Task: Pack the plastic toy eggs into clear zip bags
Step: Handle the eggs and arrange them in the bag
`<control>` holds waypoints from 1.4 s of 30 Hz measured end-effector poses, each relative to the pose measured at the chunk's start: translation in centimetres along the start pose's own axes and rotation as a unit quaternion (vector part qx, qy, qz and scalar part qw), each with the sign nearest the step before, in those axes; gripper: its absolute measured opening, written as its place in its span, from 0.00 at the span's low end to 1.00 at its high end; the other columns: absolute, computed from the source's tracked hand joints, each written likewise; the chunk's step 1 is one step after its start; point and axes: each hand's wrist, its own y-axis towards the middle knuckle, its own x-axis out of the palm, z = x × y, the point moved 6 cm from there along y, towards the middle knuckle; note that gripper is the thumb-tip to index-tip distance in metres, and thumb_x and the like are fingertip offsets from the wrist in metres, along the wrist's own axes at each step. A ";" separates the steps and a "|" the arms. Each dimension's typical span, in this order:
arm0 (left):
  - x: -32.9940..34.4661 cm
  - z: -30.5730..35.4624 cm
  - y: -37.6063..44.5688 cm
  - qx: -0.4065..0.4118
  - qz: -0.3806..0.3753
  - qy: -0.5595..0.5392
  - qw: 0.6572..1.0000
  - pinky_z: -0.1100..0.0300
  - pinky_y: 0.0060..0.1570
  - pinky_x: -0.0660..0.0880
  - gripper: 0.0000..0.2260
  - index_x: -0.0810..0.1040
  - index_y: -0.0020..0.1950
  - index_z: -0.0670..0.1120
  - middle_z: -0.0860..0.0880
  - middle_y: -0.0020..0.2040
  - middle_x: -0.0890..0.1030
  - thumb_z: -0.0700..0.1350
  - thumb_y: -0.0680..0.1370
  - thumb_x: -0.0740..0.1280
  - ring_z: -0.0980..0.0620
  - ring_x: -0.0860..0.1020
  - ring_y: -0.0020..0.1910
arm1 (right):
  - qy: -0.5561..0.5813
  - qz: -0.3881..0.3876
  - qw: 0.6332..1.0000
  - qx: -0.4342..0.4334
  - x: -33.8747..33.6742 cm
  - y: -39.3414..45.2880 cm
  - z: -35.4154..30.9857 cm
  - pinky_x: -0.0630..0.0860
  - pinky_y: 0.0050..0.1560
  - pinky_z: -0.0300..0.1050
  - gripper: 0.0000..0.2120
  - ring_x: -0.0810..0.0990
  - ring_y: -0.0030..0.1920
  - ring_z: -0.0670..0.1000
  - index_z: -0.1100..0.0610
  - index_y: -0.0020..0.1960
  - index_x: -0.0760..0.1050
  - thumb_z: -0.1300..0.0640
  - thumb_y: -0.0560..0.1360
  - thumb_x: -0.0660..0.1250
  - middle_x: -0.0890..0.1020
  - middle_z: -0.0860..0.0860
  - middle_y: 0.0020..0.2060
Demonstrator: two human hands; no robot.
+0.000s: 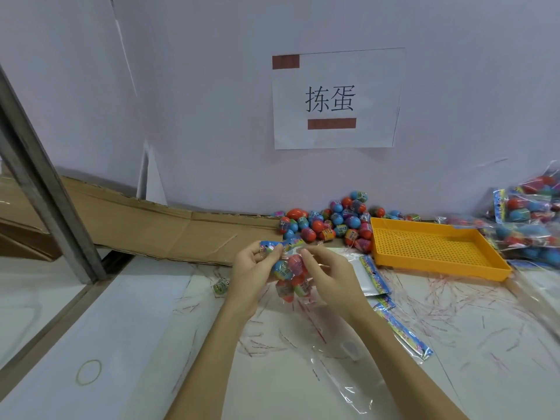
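Note:
A clear zip bag (291, 277) with a blue printed header hangs between both hands above the table, holding several blue, red and green toy eggs. My left hand (253, 272) pinches the bag's top left by the header. My right hand (325, 272) pinches the top right edge. A heap of loose toy eggs (330, 221) lies against the back wall, just beyond my hands. One stray egg (221, 287) lies on the table left of my left hand. Empty bags (374, 275) are stacked right of my right hand.
An orange perforated tray (436, 248) stands at the right. Filled bags (530, 219) pile up at the far right. Another empty bag (406, 331) and clear film (342, 377) lie on the table. Cardboard (145, 225) lines the back left; a rubber band (88, 371) lies front left.

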 end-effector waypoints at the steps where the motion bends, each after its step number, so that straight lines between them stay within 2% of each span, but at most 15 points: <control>1: 0.0 0.0 0.0 0.008 0.000 0.014 1.000 0.57 0.41 0.83 0.10 0.81 0.58 0.38 0.42 0.49 0.88 0.43 0.81 0.72 0.46 0.87 0.48 | 0.006 -0.001 1.000 0.001 0.0 -0.1 -0.1 0.82 0.44 0.40 0.06 0.83 0.49 0.39 0.39 0.54 0.79 0.43 0.81 0.64 0.84 0.37 0.48; 3: -0.1 0.2 -0.1 0.018 -0.003 0.035 0.999 0.57 0.42 0.83 0.12 0.80 0.58 0.38 0.43 0.50 0.88 0.44 0.80 0.73 0.47 0.87 0.49 | 0.009 -0.005 1.000 0.003 -0.1 -0.2 -0.3 0.83 0.44 0.40 0.10 0.84 0.48 0.40 0.42 0.55 0.82 0.42 0.80 0.64 0.85 0.39 0.47; 7: -0.1 0.5 -0.1 0.024 -0.014 0.017 0.999 0.62 0.38 0.81 0.02 0.87 0.49 0.50 0.47 0.45 0.88 0.47 0.79 0.75 0.50 0.87 0.44 | 0.066 -0.022 0.997 0.021 -0.7 0.1 -0.1 0.84 0.42 0.47 0.12 0.87 0.44 0.51 0.56 0.50 0.87 0.53 0.82 0.66 0.87 0.51 0.41; 9: 0.0 0.6 -0.2 0.028 -0.014 0.004 1.000 0.62 0.37 0.81 0.04 0.88 0.49 0.48 0.45 0.45 0.88 0.47 0.77 0.76 0.50 0.87 0.43 | 0.122 -0.025 0.991 0.055 -0.6 -0.1 0.1 0.85 0.45 0.49 0.14 0.87 0.45 0.55 0.59 0.50 0.86 0.52 0.83 0.65 0.87 0.56 0.42; 15: -1.9 0.2 0.3 0.029 0.084 -0.023 0.996 0.43 0.44 0.84 0.06 0.87 0.49 0.43 0.41 0.44 0.87 0.46 0.79 0.74 0.39 0.86 0.44 | 0.167 -0.100 0.975 0.104 0.2 -0.1 0.2 0.84 0.48 0.48 0.15 0.87 0.49 0.54 0.53 0.59 0.83 0.46 0.78 0.69 0.88 0.53 0.48; 18: -2.4 0.1 0.6 0.009 0.098 -0.025 0.995 0.42 0.42 0.83 0.06 0.84 0.48 0.43 0.43 0.44 0.86 0.43 0.82 0.69 0.37 0.86 0.45 | 0.186 -0.049 0.974 0.123 -0.7 0.1 0.5 0.83 0.44 0.43 0.15 0.86 0.43 0.51 0.54 0.52 0.84 0.44 0.74 0.72 0.88 0.53 0.44; 21: -1.3 0.1 0.4 -0.035 0.021 -0.005 0.999 0.51 0.39 0.83 0.14 0.84 0.55 0.46 0.42 0.51 0.87 0.54 0.83 0.63 0.42 0.86 0.47 | 0.179 -0.025 0.975 0.128 -1.6 0.3 1.0 0.78 0.46 0.50 0.14 0.82 0.41 0.53 0.55 0.47 0.85 0.45 0.78 0.70 0.86 0.58 0.43; 24: -0.2 0.3 -0.1 -0.011 -0.032 0.093 0.995 0.55 0.38 0.82 0.24 0.84 0.50 0.44 0.40 0.44 0.85 0.66 0.80 0.65 0.43 0.86 0.42 | 0.130 -0.037 0.984 0.117 -2.2 0.3 0.9 0.78 0.46 0.54 0.17 0.83 0.43 0.59 0.54 0.46 0.87 0.41 0.79 0.67 0.86 0.58 0.42; 27: -0.1 1.6 -0.6 0.098 0.012 0.146 0.984 0.64 0.26 0.73 0.23 0.80 0.45 0.37 0.36 0.36 0.78 0.59 0.81 0.68 0.50 0.78 0.32 | 0.115 -0.054 0.986 0.110 -2.4 0.2 0.4 0.78 0.43 0.51 0.20 0.84 0.41 0.54 0.56 0.45 0.87 0.41 0.79 0.66 0.87 0.55 0.41; 29: -0.1 2.4 -0.9 0.148 0.042 0.143 0.978 0.67 0.24 0.68 0.21 0.81 0.44 0.38 0.44 0.30 0.76 0.56 0.82 0.66 0.58 0.72 0.26 | 0.130 -0.049 0.984 0.114 -2.3 0.1 0.2 0.78 0.41 0.46 0.20 0.84 0.39 0.49 0.56 0.45 0.87 0.42 0.80 0.66 0.87 0.54 0.41; 31: 0.1 2.9 -1.2 0.176 0.049 0.140 0.973 0.69 0.24 0.66 0.17 0.80 0.42 0.42 0.54 0.27 0.74 0.52 0.84 0.65 0.60 0.70 0.24 | 0.159 -0.038 0.977 0.134 -1.9 0.0 0.2 0.81 0.47 0.49 0.20 0.86 0.44 0.56 0.57 0.48 0.87 0.42 0.80 0.66 0.87 0.55 0.43; 33: 0.0 2.9 -1.4 0.178 0.073 0.135 0.972 0.67 0.25 0.68 0.16 0.75 0.38 0.45 0.56 0.27 0.72 0.50 0.85 0.64 0.60 0.70 0.25 | 0.201 -0.053 0.967 0.150 -1.2 -0.2 0.1 0.83 0.49 0.48 0.20 0.86 0.50 0.59 0.57 0.53 0.85 0.42 0.80 0.65 0.87 0.57 0.47; 37: -1.3 2.7 -1.0 0.161 0.139 0.136 0.968 0.62 0.30 0.69 0.18 0.72 0.39 0.44 0.50 0.29 0.71 0.51 0.86 0.61 0.57 0.69 0.28 | 0.229 -0.174 0.944 0.162 0.3 -0.8 -0.6 0.84 0.51 0.46 0.13 0.87 0.53 0.58 0.53 0.62 0.79 0.48 0.81 0.67 0.87 0.56 0.52; 40: -1.4 2.1 -0.9 0.136 0.142 0.160 0.967 0.50 0.37 0.75 0.16 0.77 0.45 0.42 0.38 0.39 0.78 0.49 0.87 0.59 0.46 0.76 0.36 | 0.247 -0.161 0.941 0.163 -0.1 -0.5 -0.3 0.82 0.48 0.45 0.12 0.86 0.47 0.55 0.56 0.60 0.80 0.52 0.79 0.71 0.87 0.58 0.51; 42: -1.3 1.8 -0.8 0.115 0.137 0.154 0.972 0.46 0.43 0.78 0.12 0.79 0.50 0.47 0.41 0.44 0.81 0.42 0.87 0.58 0.45 0.80 0.41 | 0.258 -0.144 0.941 0.162 -0.5 -0.4 -0.3 0.79 0.44 0.43 0.11 0.80 0.40 0.51 0.55 0.57 0.82 0.51 0.78 0.72 0.85 0.55 0.45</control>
